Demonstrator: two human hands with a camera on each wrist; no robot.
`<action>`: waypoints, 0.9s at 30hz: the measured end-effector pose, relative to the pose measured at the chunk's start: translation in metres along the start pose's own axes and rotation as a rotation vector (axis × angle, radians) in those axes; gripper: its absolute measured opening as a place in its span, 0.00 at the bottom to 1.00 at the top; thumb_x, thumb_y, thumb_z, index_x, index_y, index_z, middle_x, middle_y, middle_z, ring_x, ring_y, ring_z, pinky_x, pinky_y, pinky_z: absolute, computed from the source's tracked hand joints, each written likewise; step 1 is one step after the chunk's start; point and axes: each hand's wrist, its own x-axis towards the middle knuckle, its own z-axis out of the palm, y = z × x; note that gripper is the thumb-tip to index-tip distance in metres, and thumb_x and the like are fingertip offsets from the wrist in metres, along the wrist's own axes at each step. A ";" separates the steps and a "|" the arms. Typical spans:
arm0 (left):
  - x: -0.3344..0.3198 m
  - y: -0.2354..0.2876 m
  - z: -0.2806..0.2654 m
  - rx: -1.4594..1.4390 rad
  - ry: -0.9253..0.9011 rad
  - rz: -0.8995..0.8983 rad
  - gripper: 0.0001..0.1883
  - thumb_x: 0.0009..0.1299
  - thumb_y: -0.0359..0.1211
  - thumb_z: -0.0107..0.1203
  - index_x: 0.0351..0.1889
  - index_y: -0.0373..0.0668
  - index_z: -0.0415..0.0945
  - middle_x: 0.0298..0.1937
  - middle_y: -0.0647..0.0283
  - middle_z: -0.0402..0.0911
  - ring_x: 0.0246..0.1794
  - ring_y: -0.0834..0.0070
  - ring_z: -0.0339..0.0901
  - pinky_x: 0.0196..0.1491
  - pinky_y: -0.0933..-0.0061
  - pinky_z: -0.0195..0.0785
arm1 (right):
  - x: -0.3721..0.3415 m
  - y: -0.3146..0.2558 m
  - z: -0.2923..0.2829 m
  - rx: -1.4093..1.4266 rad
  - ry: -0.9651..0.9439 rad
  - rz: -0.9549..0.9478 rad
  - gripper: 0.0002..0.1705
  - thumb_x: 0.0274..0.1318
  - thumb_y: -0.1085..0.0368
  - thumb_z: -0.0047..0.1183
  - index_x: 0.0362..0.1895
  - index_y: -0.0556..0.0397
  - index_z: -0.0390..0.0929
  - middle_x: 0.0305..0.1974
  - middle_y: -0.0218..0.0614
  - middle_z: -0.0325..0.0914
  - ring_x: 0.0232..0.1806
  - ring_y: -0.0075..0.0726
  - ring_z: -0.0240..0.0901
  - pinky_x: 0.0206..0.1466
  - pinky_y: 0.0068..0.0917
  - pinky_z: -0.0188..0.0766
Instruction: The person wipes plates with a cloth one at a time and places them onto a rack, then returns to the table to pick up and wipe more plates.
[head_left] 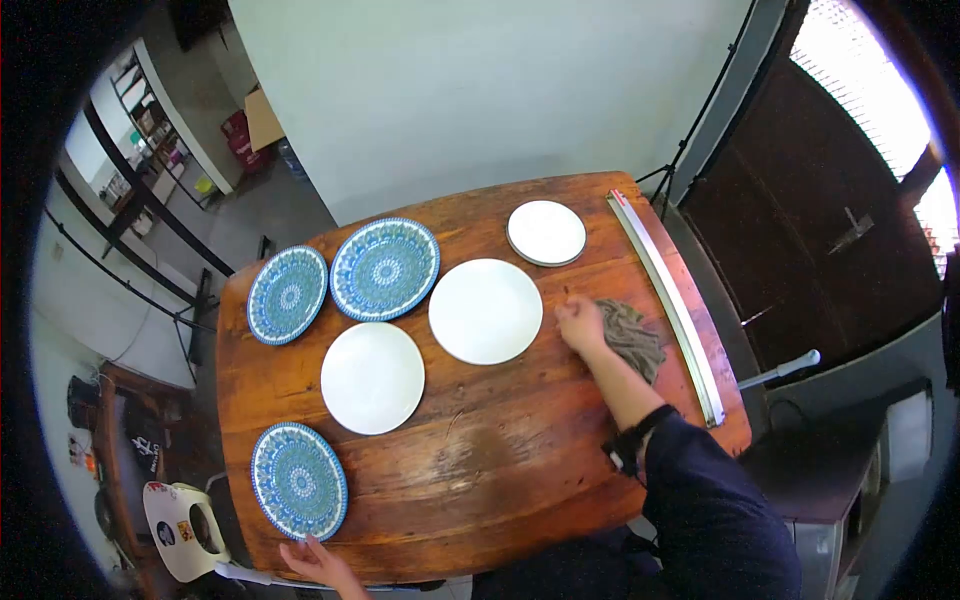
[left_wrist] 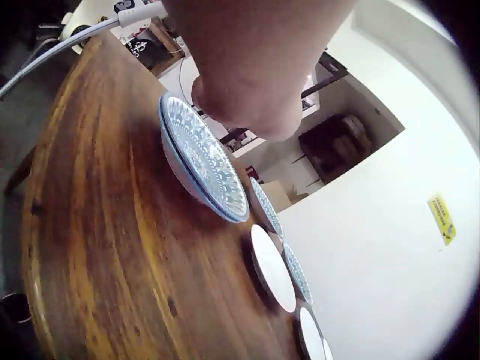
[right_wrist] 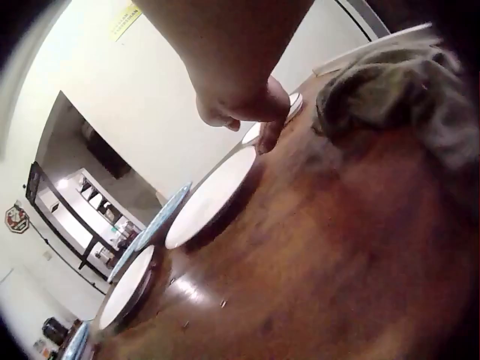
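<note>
My left hand (head_left: 325, 567) is at the table's front left, its fingers by the near edge of a blue patterned plate (head_left: 299, 481). In the left wrist view the hand (left_wrist: 251, 90) hangs beyond that plate (left_wrist: 202, 157), whose rim looks doubled; its fingertips are hidden. Between a large white plate (head_left: 486, 311) and a crumpled grey-brown cloth (head_left: 632, 340) is my right hand (head_left: 580, 322), fingers loosely bent and holding nothing. The right wrist view has this hand (right_wrist: 244, 105) above the tabletop, with the cloth (right_wrist: 397, 97) off to the right.
Two more blue patterned plates (head_left: 288, 295) (head_left: 385, 269) lie at the back left. Another white plate (head_left: 373, 378) lies left of centre; smaller stacked white plates (head_left: 546, 232) stand at the back. A long white strip (head_left: 668, 300) runs along the right side of the wooden table (head_left: 480, 450).
</note>
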 end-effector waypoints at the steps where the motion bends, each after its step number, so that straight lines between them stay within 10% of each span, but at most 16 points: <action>1: -0.017 0.014 -0.001 -0.003 -0.049 -0.013 0.26 0.61 0.32 0.49 0.55 0.40 0.51 0.51 0.58 0.57 0.43 0.73 0.60 0.42 0.74 0.59 | 0.026 0.000 -0.003 -0.109 0.087 -0.016 0.18 0.42 0.61 0.52 0.33 0.64 0.67 0.23 0.47 0.72 0.26 0.41 0.71 0.28 0.32 0.68; 6: -0.076 0.027 -0.011 0.178 -0.116 0.219 0.26 0.59 0.35 0.51 0.55 0.44 0.57 0.46 0.55 0.66 0.42 0.64 0.66 0.45 0.72 0.59 | 0.113 -0.023 -0.016 -0.223 0.116 0.314 0.22 0.37 0.60 0.52 0.34 0.66 0.70 0.33 0.51 0.72 0.38 0.47 0.70 0.41 0.36 0.66; 10: -0.109 0.068 -0.030 -0.019 -0.227 -0.255 0.24 0.61 0.29 0.48 0.55 0.42 0.52 0.53 0.60 0.56 0.42 0.73 0.61 0.40 0.76 0.58 | 0.141 -0.011 -0.007 -0.246 0.064 0.409 0.19 0.34 0.61 0.54 0.29 0.65 0.73 0.33 0.52 0.73 0.38 0.47 0.71 0.40 0.34 0.67; 12: -0.118 0.065 -0.038 0.029 -0.173 -0.102 0.27 0.57 0.24 0.48 0.55 0.40 0.51 0.48 0.63 0.60 0.32 0.81 0.64 0.34 0.83 0.60 | 0.175 0.042 0.020 -0.218 -0.038 0.431 0.19 0.34 0.63 0.51 0.30 0.67 0.73 0.34 0.53 0.72 0.37 0.47 0.71 0.39 0.33 0.68; 15: -0.128 0.068 -0.048 -0.030 -0.163 -0.124 0.27 0.55 0.23 0.50 0.53 0.39 0.53 0.50 0.63 0.58 0.32 0.80 0.66 0.34 0.82 0.60 | 0.171 0.026 0.011 0.315 -0.049 0.631 0.13 0.36 0.72 0.43 0.30 0.68 0.70 0.25 0.44 0.72 0.19 0.38 0.70 0.13 0.29 0.64; 19: -0.141 0.051 -0.060 0.049 -0.151 -0.067 0.25 0.55 0.23 0.51 0.51 0.39 0.55 0.50 0.62 0.58 0.33 0.79 0.67 0.34 0.81 0.62 | 0.167 0.017 -0.004 0.586 -0.208 0.661 0.02 0.39 0.69 0.41 0.19 0.50 0.65 0.12 0.31 0.59 0.11 0.25 0.57 0.11 0.21 0.54; 27: -0.153 0.066 -0.081 0.189 -0.138 -0.132 0.25 0.51 0.26 0.55 0.48 0.42 0.60 0.48 0.61 0.59 0.33 0.76 0.68 0.34 0.78 0.62 | 0.173 0.047 0.015 0.758 -0.270 0.590 0.14 0.46 0.69 0.37 0.39 0.60 0.65 0.27 0.42 0.70 0.24 0.36 0.70 0.20 0.23 0.69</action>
